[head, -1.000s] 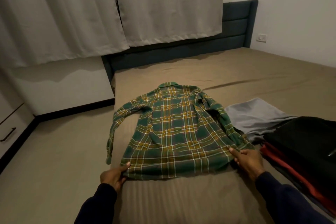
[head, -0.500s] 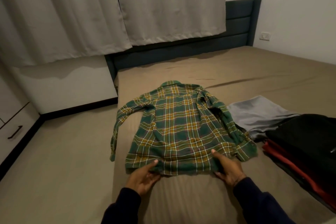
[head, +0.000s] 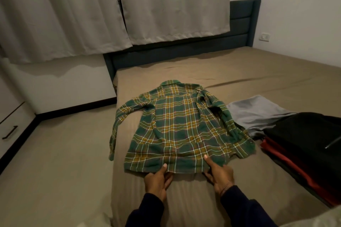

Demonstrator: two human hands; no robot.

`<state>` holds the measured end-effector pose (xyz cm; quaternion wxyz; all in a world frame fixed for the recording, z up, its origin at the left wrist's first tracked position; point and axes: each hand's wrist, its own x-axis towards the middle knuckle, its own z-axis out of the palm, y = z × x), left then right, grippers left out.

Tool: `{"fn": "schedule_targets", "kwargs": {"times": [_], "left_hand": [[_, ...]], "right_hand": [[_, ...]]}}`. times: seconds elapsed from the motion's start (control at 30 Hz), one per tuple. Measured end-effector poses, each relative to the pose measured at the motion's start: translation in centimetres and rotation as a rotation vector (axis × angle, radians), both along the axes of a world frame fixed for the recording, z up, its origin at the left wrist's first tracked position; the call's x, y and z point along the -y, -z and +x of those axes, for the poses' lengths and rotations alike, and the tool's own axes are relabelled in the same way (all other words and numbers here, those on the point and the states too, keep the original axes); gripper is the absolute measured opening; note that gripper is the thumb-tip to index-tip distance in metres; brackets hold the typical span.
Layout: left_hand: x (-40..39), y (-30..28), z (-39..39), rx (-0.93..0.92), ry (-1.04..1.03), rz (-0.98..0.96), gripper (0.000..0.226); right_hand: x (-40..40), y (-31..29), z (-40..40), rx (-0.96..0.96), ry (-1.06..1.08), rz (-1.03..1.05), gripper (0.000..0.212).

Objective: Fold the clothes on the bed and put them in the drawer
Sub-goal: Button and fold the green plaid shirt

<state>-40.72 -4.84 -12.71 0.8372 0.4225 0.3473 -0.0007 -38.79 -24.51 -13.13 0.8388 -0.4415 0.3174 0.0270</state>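
A green and yellow plaid shirt (head: 180, 127) lies back-up on the brown bed (head: 239, 72), collar away from me, its left sleeve hanging over the bed's left edge. My left hand (head: 158, 180) pinches the bottom hem near its middle, thumb on top and fingers tucked under. My right hand (head: 218, 175) grips the hem a little to the right in the same way. A white drawer (head: 11, 131) with a dark handle shows at the far left.
To the right of the shirt lie a grey garment (head: 258, 114), and a black garment (head: 304, 138) over a red one (head: 287, 162). A dark headboard (head: 241, 24) and pale curtains (head: 92, 9) stand behind. Beige floor (head: 55, 162) lies left of the bed.
Both hands slid inward along the shirt's bottom hem from its corners toward the middle, and now hold it there. The hem has bunched slightly.
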Motion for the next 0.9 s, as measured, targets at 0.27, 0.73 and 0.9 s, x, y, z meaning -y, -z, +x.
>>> {"fn": "schedule_targets", "kwargs": {"times": [0.27, 0.73, 0.9], "left_hand": [[2.4, -0.1, -0.3, -0.012, 0.066, -0.019, 0.021], [0.0, -0.5, -2.5, -0.352, 0.419, 0.468, 0.014], [-2.4, -1.9, 0.1, -0.065, 0.365, 1.436, 0.022]], "right_hand": [[-2.6, -0.4, -0.5, -0.051, -0.182, 0.032, 0.035], [0.2, -0.2, -1.9, -0.146, -0.27, -0.404, 0.026], [4.7, -0.2, 1.6, -0.132, -0.202, -0.999, 0.068]]}}
